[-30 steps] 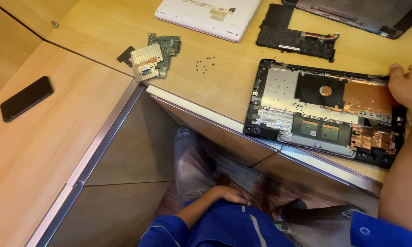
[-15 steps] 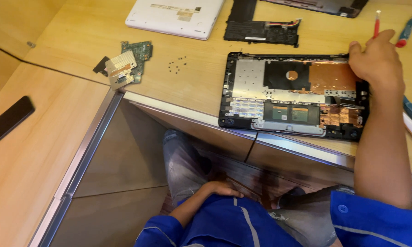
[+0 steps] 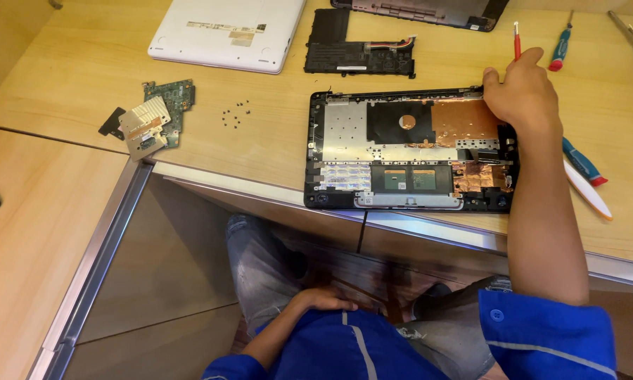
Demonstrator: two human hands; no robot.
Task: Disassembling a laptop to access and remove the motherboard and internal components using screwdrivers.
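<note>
One opened laptop base (image 3: 408,151) lies on the tabletop (image 3: 260,148) under the right hand (image 3: 520,95), which grips a red screwdriver (image 3: 517,39) at its far corner. The left hand (image 3: 323,299) rests slack on the lap. To their left lie one circuit board (image 3: 158,116) and loose screws (image 3: 235,112); beyond, one battery (image 3: 359,49) and one white cover (image 3: 225,32).

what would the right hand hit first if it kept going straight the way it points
Probably the red-handled screwdriver just beyond the right hand at the open laptop base; depth is unclear, so it may pass beside it.

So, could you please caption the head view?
Right hand rests on an opened laptop base; left hand lies in the lap.
</note>
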